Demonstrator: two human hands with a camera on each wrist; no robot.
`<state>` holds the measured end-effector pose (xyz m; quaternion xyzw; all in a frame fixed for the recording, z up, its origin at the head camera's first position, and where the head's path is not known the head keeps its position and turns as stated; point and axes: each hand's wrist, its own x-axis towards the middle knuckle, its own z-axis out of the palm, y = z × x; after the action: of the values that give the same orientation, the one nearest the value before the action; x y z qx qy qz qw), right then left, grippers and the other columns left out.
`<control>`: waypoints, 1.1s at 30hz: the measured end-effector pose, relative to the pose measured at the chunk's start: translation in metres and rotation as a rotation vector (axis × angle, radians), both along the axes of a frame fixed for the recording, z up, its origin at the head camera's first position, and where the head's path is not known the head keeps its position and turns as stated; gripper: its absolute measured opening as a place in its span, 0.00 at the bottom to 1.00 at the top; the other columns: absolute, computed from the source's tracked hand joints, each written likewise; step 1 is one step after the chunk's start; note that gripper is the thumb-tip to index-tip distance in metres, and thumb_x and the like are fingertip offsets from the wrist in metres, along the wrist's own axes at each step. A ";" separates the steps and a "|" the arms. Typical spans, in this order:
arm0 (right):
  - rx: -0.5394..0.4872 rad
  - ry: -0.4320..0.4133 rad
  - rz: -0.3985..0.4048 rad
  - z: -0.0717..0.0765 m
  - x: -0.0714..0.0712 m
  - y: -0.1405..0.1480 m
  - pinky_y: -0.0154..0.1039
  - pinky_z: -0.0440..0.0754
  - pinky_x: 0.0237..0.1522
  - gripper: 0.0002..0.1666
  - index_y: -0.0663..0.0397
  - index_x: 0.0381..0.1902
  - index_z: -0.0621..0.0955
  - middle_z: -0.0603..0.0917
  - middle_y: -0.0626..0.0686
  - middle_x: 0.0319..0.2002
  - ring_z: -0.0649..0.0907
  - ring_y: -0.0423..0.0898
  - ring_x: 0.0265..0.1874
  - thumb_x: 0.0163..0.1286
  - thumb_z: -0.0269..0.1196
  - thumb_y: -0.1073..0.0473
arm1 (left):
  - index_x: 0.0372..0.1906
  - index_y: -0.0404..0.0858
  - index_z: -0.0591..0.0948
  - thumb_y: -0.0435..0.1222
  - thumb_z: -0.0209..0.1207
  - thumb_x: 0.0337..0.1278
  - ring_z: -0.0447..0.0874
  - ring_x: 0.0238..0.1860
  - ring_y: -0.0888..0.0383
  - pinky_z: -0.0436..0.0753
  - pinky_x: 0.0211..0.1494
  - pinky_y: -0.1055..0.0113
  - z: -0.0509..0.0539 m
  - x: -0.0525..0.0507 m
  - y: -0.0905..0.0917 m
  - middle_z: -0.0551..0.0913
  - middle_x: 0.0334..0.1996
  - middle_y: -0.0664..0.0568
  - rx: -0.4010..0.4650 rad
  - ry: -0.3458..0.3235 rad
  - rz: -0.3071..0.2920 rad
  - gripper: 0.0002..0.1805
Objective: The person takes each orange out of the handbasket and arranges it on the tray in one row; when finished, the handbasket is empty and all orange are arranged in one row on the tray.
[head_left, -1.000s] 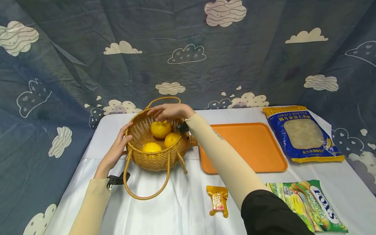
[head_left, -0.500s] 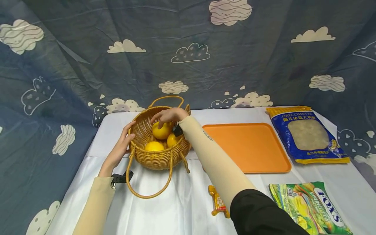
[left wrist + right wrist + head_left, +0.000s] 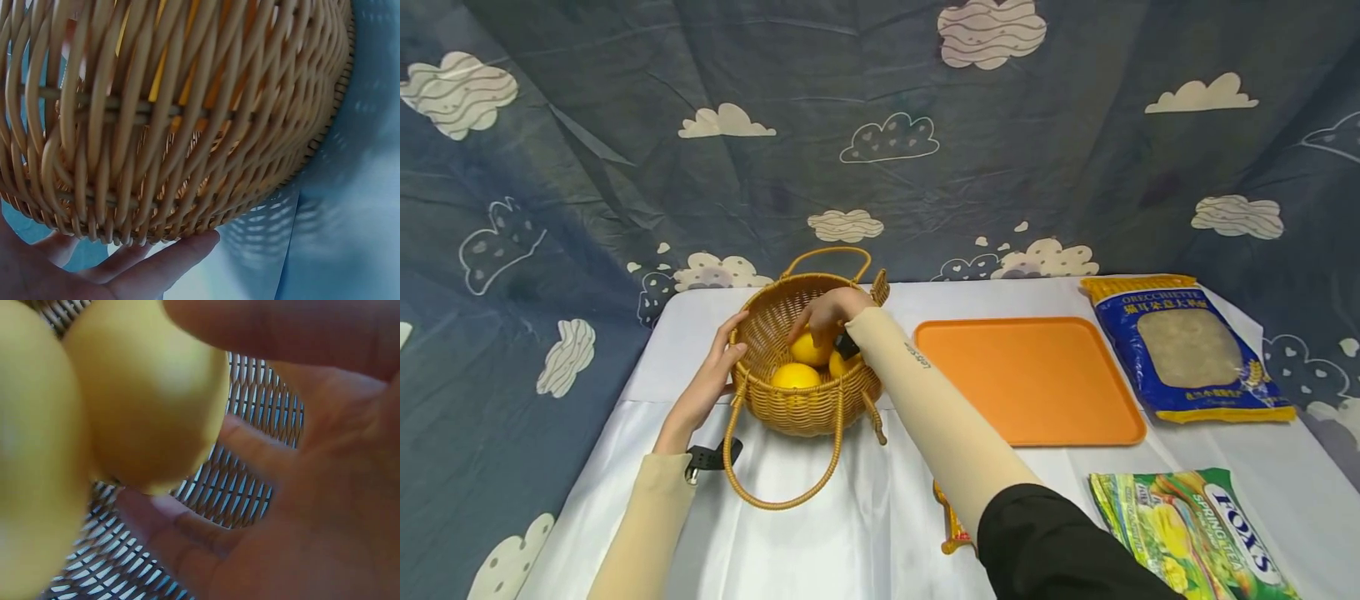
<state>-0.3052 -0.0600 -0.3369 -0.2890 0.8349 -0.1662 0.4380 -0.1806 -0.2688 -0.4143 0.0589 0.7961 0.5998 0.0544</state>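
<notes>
A woven wicker basket [image 3: 797,408] with two hoop handles stands at the left of the table. Inside lie yellow-orange round fruits that look like oranges: a near orange [image 3: 795,377], a right-hand orange [image 3: 842,364] and a back orange [image 3: 808,348]. My left hand [image 3: 703,387] holds the basket's left rim, its thumb over the edge; in the left wrist view its fingers [image 3: 181,259] touch the rim. Reaching down into the basket, my right hand [image 3: 831,310] grips the back orange. In the right wrist view thumb and fingers lie around that orange [image 3: 147,394].
To the right lies an orange tray [image 3: 1030,383]. Beyond it is a blue and yellow orecchiette bag [image 3: 1191,350]. A green Fox's candy bag [image 3: 1195,533] lies front right. A small orange-wrapped packet [image 3: 953,529] is partly hidden under the right forearm.
My right hand has lowered from above the fruit into the basket and closed around the back orange. The left hand has stayed on the rim. The view has shifted slightly.
</notes>
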 end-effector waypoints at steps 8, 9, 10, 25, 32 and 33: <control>0.041 -0.035 -0.019 -0.005 0.001 -0.003 0.35 0.71 0.48 0.39 0.31 0.67 0.71 0.61 0.50 0.70 0.66 0.47 0.55 0.61 0.61 0.70 | 0.76 0.57 0.45 0.45 0.38 0.73 0.45 0.70 0.33 0.59 0.53 0.25 -0.001 0.000 0.001 0.37 0.75 0.49 -0.008 0.014 -0.006 0.30; 0.030 -0.031 -0.016 -0.007 0.002 -0.004 0.36 0.71 0.48 0.39 0.33 0.68 0.71 0.61 0.51 0.69 0.66 0.47 0.56 0.62 0.61 0.69 | 0.76 0.57 0.45 0.45 0.38 0.73 0.44 0.70 0.33 0.60 0.53 0.26 -0.001 0.000 0.001 0.37 0.75 0.49 -0.008 0.015 -0.006 0.31; 0.027 -0.014 -0.010 -0.008 0.002 -0.004 0.36 0.70 0.49 0.38 0.33 0.68 0.70 0.61 0.52 0.69 0.66 0.47 0.56 0.63 0.61 0.67 | 0.76 0.57 0.46 0.45 0.39 0.73 0.45 0.70 0.33 0.60 0.53 0.26 -0.001 0.000 0.002 0.37 0.75 0.49 -0.010 0.014 -0.005 0.31; -0.290 0.125 0.095 0.025 0.000 0.018 0.41 0.69 0.56 0.29 0.42 0.69 0.64 0.58 0.52 0.70 0.67 0.48 0.60 0.73 0.56 0.54 | 0.76 0.55 0.45 0.46 0.38 0.72 0.45 0.69 0.32 0.62 0.52 0.27 0.002 0.001 0.002 0.37 0.75 0.47 -0.018 0.014 0.000 0.31; -0.574 0.043 0.017 0.042 -0.001 0.067 0.47 0.80 0.37 0.32 0.42 0.72 0.62 0.66 0.52 0.64 0.77 0.57 0.32 0.73 0.55 0.54 | 0.75 0.56 0.46 0.46 0.38 0.73 0.46 0.69 0.33 0.62 0.51 0.26 0.000 0.001 0.001 0.37 0.75 0.47 -0.023 0.017 0.002 0.31; -0.599 0.017 -0.010 0.043 -0.001 0.076 0.49 0.80 0.34 0.32 0.40 0.72 0.61 0.68 0.53 0.61 0.77 0.60 0.29 0.73 0.55 0.54 | 0.75 0.56 0.46 0.46 0.38 0.73 0.46 0.69 0.33 0.62 0.51 0.26 0.000 0.001 0.001 0.37 0.75 0.47 -0.022 0.018 0.001 0.31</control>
<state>-0.3062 0.0158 -0.2940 -0.4026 0.7537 -0.4049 0.3255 -0.1799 -0.2682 -0.4140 0.0632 0.8031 0.5906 0.0474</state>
